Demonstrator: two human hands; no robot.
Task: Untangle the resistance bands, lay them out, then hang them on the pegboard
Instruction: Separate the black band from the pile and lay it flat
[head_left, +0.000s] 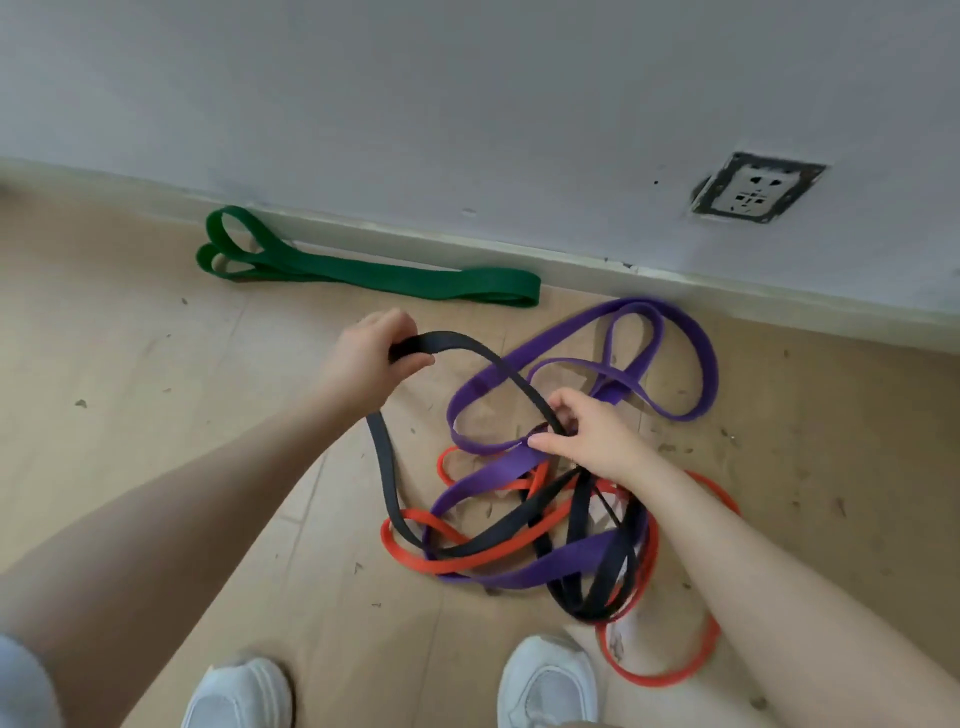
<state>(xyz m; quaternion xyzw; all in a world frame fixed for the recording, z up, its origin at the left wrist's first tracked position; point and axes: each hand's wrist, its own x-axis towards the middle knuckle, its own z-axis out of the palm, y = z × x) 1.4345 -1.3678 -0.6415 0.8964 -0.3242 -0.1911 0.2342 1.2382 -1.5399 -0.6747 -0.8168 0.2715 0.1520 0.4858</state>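
The left hand (371, 351) is raised above the wooden floor (130, 374) at about ten o'clock from the tangle, its grip curled around a loop of the black resistance band (387, 467). From that grip the black band arcs toward four o'clock across to the right hand (587, 436), and another run drops toward six o'clock into the pile.

The right hand sits over the middle of the tangle, its grip narrow, with fingers pinching where the black band crosses the purple resistance band (675, 338). Which of the two the fingers actually hold is hard to tell, though it looks like the black one.

The purple band spreads in wide loops toward one o'clock, near the baseboard (571, 260), and also runs back under the right wrist into the knot. The orange-red resistance band (670, 675) winds through the heap and ends in a loop at five o'clock, just beside the right white shoe (545, 686). The left white shoe (239, 696) stands at seven o'clock.

The green resistance band (374, 275) lies apart from the tangle, stretched out flat along the baseboard at eleven o'clock. A wall socket (756, 189) is set in the grey wall (415, 104) at two o'clock.
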